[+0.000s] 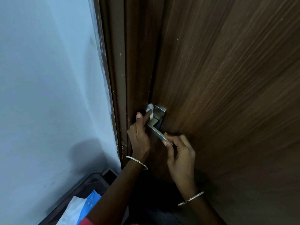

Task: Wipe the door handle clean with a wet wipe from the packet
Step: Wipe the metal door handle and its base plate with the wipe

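Note:
A brushed metal lever door handle (pixel 156 129) with a square plate sits on the brown wooden door (pixel 227 78). My left hand (pixel 139 135) pinches a crumpled white wet wipe (pixel 150 111) and presses it against the left edge of the handle's plate. My right hand (pixel 180 153) grips the free end of the lever between thumb and fingers. A blue and white packet (pixel 79 208) lies at the bottom left, partly hidden behind my left forearm.
The dark brown door frame (pixel 123 78) runs down beside a pale blue wall (pixel 48 78). A dark piece of furniture (pixel 90 184) stands low at the left, bearing the packet.

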